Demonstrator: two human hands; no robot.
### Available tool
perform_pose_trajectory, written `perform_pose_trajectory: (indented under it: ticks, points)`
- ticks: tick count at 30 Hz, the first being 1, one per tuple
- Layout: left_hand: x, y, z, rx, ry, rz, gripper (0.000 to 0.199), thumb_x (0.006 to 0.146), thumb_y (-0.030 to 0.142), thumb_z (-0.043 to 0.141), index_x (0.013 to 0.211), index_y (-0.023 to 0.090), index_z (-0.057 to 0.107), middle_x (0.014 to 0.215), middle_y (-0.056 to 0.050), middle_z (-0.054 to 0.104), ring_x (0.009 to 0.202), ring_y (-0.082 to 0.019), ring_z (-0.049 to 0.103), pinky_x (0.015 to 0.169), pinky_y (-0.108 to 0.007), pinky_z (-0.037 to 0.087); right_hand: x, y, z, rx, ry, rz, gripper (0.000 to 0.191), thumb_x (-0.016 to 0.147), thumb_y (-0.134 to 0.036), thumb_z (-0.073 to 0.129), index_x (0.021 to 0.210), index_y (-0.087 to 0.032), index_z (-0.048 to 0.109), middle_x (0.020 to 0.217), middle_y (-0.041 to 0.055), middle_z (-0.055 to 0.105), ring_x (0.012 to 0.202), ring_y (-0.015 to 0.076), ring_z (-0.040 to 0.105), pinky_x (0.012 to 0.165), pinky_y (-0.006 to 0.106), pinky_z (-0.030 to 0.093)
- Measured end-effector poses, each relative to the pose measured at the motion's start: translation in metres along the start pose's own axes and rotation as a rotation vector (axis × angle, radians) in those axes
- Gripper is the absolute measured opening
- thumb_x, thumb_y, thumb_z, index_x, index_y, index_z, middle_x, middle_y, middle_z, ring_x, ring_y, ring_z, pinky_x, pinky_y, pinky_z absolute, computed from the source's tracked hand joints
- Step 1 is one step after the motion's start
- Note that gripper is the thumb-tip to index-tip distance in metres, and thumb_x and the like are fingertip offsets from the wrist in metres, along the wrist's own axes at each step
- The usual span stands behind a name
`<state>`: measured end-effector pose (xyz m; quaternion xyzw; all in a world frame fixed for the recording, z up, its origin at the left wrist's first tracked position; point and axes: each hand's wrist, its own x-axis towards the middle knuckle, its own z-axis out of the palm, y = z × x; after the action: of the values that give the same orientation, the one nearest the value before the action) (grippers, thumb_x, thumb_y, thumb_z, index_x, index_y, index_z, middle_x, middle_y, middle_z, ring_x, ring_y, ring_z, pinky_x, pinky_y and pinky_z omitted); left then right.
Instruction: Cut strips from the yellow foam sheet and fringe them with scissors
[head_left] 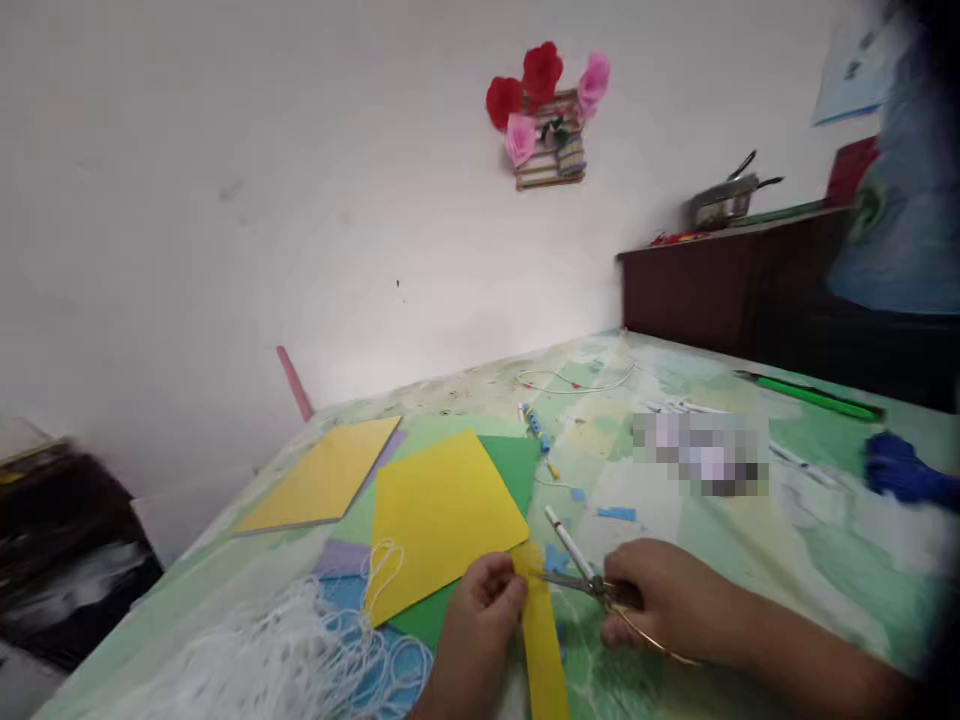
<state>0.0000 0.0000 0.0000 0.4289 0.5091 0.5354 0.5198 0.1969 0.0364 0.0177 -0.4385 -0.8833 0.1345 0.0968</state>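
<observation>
My left hand pinches the upper end of a narrow yellow paper strip, which hangs down toward the bottom edge of the view. In my right hand is a pair of scissors, my fingers closed round the handles. The blades point left and reach the strip's top end beside my left fingertips; blur hides whether they are cutting into it. Just behind the scissors lies a white pen. Small blue paper scraps are scattered close by. A yellow sheet lies beyond my left hand, over a green sheet.
Tangled white string spreads at the lower left. Another yellow-orange stack sits farther left. A blue beaded piece, a green cutter and a blurred patch lie across the patterned tablecloth. A dark cabinet stands behind.
</observation>
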Motion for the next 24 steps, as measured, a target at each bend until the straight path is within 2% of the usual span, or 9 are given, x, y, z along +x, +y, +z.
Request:
perform_pose_trajectory:
  ticks: [6,13,18,24]
  points:
    - [-0.007,0.011,0.001,0.004,-0.026,-0.038,0.006,0.058,0.020,0.060,0.057,0.015,0.058,0.052,0.004,0.056,0.052,-0.010,0.048,0.052,-0.021,0.036,-0.003,-0.005,-0.004,-0.008,-0.024,-0.002,0.040,0.057,-0.058,0.052,0.062,-0.019,0.055,0.059,-0.0004,0.052,0.051,0.0120,0.041,0.043,0.021,0.021]
    - [-0.011,0.015,0.006,0.006,-0.039,-0.091,0.014,0.059,0.027,0.060,0.061,0.014,0.059,0.055,0.002,0.059,0.052,-0.011,0.049,0.051,-0.021,0.036,-0.002,-0.008,-0.007,0.007,-0.046,-0.002,0.040,0.058,-0.058,0.050,0.061,-0.018,0.054,0.058,0.0008,0.053,0.052,0.0132,0.043,0.044,0.022,0.023]
    - [-0.012,0.017,0.006,0.051,-0.037,-0.072,0.014,0.061,0.027,0.059,0.060,0.013,0.057,0.053,0.003,0.056,0.051,-0.011,0.047,0.051,-0.021,0.036,-0.002,-0.006,-0.006,0.015,-0.035,-0.019,0.040,0.059,-0.058,0.050,0.061,-0.018,0.053,0.059,-0.0001,0.053,0.052,0.0126,0.043,0.043,0.021,0.023]
    - [-0.012,0.016,0.003,0.105,-0.050,-0.060,0.014,0.063,0.028,0.057,0.064,0.014,0.060,0.058,0.002,0.059,0.056,-0.012,0.050,0.055,-0.022,0.037,-0.003,-0.007,-0.006,0.021,-0.040,-0.024,0.039,0.059,-0.057,0.050,0.061,-0.019,0.053,0.058,-0.0004,0.053,0.051,0.0121,0.042,0.043,0.021,0.022]
